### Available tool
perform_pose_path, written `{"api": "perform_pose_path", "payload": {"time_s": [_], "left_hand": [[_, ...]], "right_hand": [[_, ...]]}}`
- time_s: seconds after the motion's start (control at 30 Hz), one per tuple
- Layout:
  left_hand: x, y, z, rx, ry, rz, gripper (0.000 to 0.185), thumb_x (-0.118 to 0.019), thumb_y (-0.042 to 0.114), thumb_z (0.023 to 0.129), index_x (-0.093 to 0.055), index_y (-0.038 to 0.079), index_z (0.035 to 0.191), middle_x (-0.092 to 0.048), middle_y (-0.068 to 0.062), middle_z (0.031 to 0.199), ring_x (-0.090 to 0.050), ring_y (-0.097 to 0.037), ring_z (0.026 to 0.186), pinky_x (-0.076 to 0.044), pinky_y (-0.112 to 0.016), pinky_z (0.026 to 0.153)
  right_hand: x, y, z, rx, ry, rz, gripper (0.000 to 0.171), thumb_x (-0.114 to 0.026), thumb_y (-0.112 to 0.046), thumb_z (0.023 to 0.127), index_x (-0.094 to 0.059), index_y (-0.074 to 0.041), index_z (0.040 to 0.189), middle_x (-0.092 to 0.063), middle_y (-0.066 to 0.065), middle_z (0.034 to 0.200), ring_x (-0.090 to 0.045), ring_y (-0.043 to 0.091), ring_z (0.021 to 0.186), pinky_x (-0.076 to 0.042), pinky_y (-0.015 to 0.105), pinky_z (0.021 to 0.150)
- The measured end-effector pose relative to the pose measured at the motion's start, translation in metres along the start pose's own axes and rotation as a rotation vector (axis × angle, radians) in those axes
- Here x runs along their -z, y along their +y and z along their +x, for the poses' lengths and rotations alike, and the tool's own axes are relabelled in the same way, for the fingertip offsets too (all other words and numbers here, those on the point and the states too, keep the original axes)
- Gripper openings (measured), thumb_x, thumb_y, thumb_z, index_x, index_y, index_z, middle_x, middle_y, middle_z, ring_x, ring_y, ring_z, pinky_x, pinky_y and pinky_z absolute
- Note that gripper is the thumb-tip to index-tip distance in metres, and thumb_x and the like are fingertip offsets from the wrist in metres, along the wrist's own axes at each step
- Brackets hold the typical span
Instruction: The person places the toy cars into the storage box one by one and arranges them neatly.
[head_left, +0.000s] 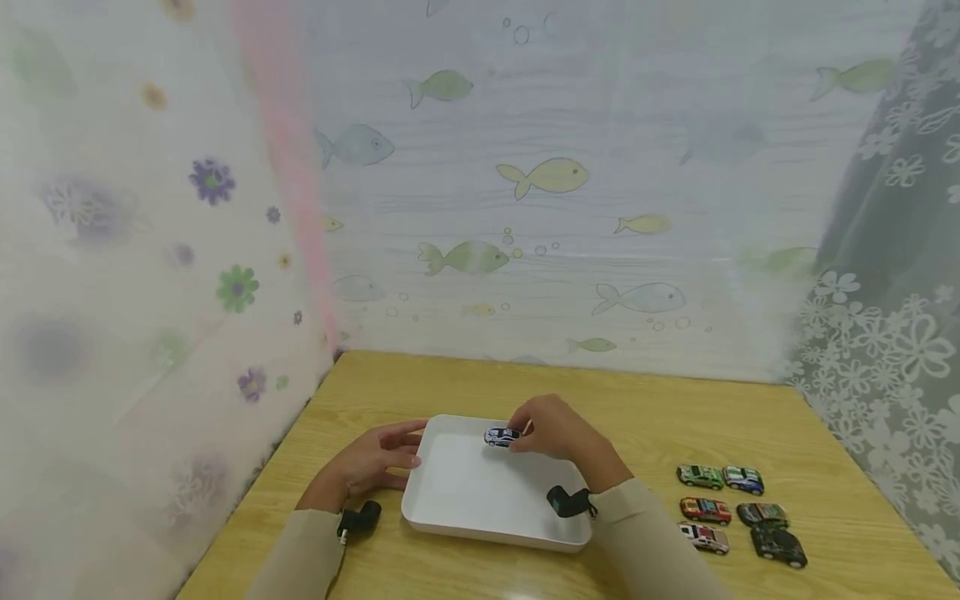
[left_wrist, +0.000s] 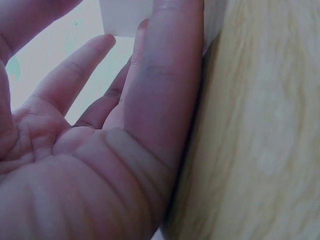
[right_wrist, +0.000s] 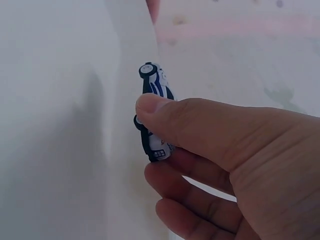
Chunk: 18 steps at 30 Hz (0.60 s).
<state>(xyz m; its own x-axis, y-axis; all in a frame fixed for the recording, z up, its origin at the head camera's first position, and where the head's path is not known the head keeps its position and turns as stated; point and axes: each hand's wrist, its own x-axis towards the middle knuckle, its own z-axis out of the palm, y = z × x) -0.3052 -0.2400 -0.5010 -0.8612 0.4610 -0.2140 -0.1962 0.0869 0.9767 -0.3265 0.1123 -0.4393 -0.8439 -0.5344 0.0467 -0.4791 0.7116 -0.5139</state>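
Your right hand (head_left: 555, 429) pinches a small white-and-blue toy car (head_left: 502, 437) between thumb and curled fingers (right_wrist: 200, 170), holding it over the far edge of the white tray (head_left: 480, 500), at about 12 o'clock on the tray. In the right wrist view the car (right_wrist: 155, 112) sits against the thumb tip, its black wheels turned toward the tray's pale surface; you cannot tell whether it touches the tray.

Your left hand (head_left: 375, 458) rests on the bench (head_left: 645, 408) at the tray's 9 o'clock side, its fingers (left_wrist: 160, 75) straight and relaxed, lying along the tray's left wall and gripping nothing. The left wrist view shows the open palm beside the wood grain, with the tray's white corner (left_wrist: 125, 17) at the fingertips.

At 3 o'clock from the tray, well apart from it, six more toy cars (head_left: 738, 508) stand in two columns on the bench: green, red and white in the nearer column, blue-white, dark green and black in the outer one.
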Motion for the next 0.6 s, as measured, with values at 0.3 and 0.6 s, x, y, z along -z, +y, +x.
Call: {"api": "perform_pose_path", "payload": {"time_s": [0.3, 0.6], "left_hand": [[-0.006, 0.001, -0.004, 0.005, 0.010, 0.013, 0.076, -0.073, 0.008, 0.095, -0.037, 0.016, 0.162, -0.047, -0.022, 0.156, -0.061, -0.029, 0.128, -0.060, -0.054, 0.092], [-0.021, 0.000, -0.019, 0.015, 0.042, 0.022, 0.077, -0.075, 0.010, 0.094, -0.038, 0.016, 0.161, -0.045, -0.023, 0.158, -0.061, -0.029, 0.129, -0.060, -0.052, 0.092]], "right_hand": [[-0.013, -0.014, 0.013, -0.010, -0.010, 0.015, 0.015, -0.088, -0.021, 0.083, -0.083, -0.017, 0.096, -0.074, -0.009, 0.088, -0.065, 0.007, 0.080, -0.056, 0.030, 0.074], [-0.028, -0.026, 0.015, -0.024, -0.034, 0.020, 0.011, -0.089, -0.021, 0.082, -0.084, -0.020, 0.091, -0.071, -0.013, 0.082, -0.061, 0.010, 0.077, -0.052, 0.027, 0.070]]}}
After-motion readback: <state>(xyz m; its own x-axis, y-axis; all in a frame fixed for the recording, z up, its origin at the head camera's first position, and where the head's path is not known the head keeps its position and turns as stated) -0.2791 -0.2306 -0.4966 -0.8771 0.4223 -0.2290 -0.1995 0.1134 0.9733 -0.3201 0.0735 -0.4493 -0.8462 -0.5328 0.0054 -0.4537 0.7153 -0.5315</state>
